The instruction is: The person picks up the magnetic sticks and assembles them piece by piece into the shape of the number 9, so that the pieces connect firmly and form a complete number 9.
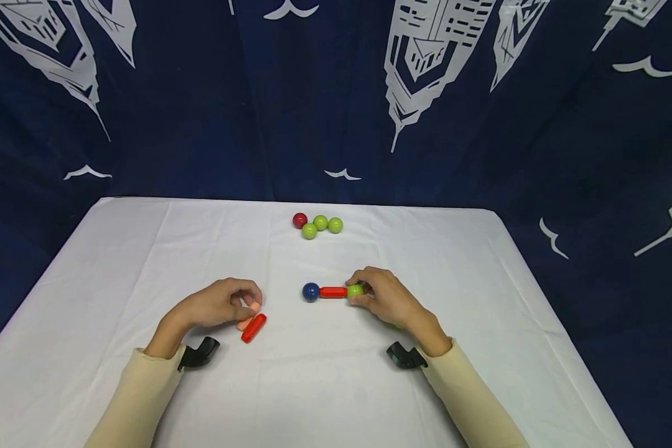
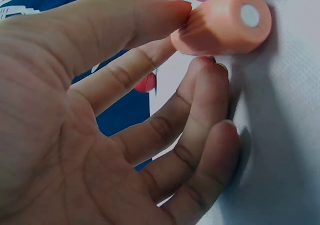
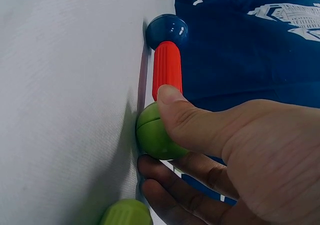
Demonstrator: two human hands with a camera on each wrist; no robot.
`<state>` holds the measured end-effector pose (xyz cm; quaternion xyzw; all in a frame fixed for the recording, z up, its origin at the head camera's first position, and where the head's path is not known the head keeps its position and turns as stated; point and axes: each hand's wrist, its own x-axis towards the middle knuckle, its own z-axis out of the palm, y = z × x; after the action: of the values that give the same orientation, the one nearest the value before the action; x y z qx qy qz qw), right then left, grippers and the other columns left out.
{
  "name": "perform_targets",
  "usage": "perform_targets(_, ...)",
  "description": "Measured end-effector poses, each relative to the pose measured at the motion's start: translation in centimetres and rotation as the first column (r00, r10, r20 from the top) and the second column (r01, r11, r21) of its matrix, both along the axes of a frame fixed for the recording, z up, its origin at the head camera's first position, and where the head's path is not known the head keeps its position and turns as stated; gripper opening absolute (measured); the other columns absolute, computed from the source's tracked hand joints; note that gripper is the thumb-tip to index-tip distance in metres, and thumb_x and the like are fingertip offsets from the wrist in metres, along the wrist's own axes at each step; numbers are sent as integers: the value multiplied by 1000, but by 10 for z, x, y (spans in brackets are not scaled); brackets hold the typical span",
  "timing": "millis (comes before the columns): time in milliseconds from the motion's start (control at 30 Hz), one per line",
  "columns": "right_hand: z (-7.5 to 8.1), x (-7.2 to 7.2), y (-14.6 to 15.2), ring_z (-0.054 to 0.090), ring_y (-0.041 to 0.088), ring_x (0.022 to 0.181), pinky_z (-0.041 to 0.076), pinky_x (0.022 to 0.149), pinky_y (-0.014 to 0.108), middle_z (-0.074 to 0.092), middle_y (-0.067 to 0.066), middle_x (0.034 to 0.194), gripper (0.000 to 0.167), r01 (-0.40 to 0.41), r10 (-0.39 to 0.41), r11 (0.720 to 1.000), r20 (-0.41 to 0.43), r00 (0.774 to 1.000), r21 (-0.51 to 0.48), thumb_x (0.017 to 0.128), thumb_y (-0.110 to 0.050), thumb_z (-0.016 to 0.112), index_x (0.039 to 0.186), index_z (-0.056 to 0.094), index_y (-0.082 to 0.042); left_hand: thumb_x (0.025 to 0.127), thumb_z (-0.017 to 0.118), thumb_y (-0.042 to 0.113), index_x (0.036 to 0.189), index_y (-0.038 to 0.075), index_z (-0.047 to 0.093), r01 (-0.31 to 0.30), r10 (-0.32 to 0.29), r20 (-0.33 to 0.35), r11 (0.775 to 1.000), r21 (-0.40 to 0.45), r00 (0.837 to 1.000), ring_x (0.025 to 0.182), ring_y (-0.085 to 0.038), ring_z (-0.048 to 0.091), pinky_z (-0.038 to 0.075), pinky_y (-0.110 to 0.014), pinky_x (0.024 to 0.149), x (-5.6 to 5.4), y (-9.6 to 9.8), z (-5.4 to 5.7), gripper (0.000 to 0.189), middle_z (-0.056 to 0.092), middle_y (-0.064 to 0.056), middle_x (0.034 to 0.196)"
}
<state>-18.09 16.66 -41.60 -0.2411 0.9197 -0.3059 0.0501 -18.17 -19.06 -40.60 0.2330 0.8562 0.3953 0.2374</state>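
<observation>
White table (image 1: 117, 261): left hand (image 1: 218, 305) pinches peach rod (image 1: 249, 314) (right hand (image 1: 383, 298) grips green ball (image 1: 355, 290)).

My left hand (image 1: 218, 305) pinches a peach rod (image 2: 222, 22) by its end, its flat face showing a grey disc; a red rod (image 1: 254, 328) lies touching it. Right of them, a blue ball (image 1: 310, 292), second red rod (image 1: 333, 292) and green ball (image 1: 355, 290) join in line, my right hand (image 1: 389, 298) gripping the green ball.

table cover (image 1: 145, 261): was plain white
backdrop (image 1: 201, 93): was navy, white building print
balls at back (image 1: 317, 225): were one red, three green
joined piece (image 1: 333, 291): was blue, red, green
</observation>
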Motion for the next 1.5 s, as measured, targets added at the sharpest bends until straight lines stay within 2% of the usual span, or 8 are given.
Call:
perform_targets(300,1,0,-1,55,11,81,49,76,29,68,-2,94,26,8,-8,1000,-4,1000,18,85,-18,80,109,72,-12,90,61,-1,103,1,63,-71,66,46,991,111,997,62,-20,58,43,-24,73,0,2,0,13,62,-12,69)
perform_targets(400,1,0,-1,55,11,80,49,76,29,67,-2,93,26,6,-6,1000,-11,1000,18,85,-18,81,108,72,-12,92,60,0,107,0,62,-118,112,48,982,146,993,63,-21,58,42,-23,71,-1,4,0,15,62,-14,75)
perform_targets(533,0,0,-1,55,11,80,48,75,28,67,-3,92,25,5,-5,1000,-11,1000,14,85,-17,81,108,72,-12,94,61,1,112,-1,62,-179,178,16,969,172,984,62,-21,60,40,-23,63,-1,5,-1,18,60,-15,94)
perform_targets(633,-1,1,-1,54,11,79,48,74,28,67,-3,92,25,3,-3,1000,-8,1000,12,85,-17,81,108,72,-11,96,62,4,115,-2,61,-197,199,9,960,197,980,63,-20,61,39,-23,63,-1,5,-1,20,60,-16,100)
perform_targets(867,0,1,0,55,11,80,48,75,29,66,-2,92,26,9,-9,1000,-10,1000,12,85,-18,81,109,72,-11,99,63,15,120,0,61,-203,194,59,955,215,979,76,-18,63,47,-24,75,-1,10,2,26,67,-14,85)
perform_targets(1033,1,0,-1,55,12,80,47,75,29,66,-1,92,26,12,-12,1000,-1,1000,13,85,-17,80,109,72,-11,98,64,14,122,0,62,-212,197,84,949,233,977,85,-20,68,52,-30,81,3,21,6,28,69,-19,102)
perform_targets(1200,-1,0,-1,55,12,80,48,75,29,67,-2,94,26,11,-11,1000,6,1000,14,85,-18,80,109,72,-11,97,64,14,124,2,62,-209,189,106,951,229,976,83,-20,69,54,-34,80,9,34,6,29,65,-21,118)
perform_targets(1500,1,0,-1,55,12,80,47,75,29,66,-2,93,27,27,-27,999,11,1000,23,86,-18,80,110,72,-12,96,68,22,138,10,53,-166,142,117,958,233,983,94,-16,70,51,-34,85,19,60,4,46,67,-13,118)
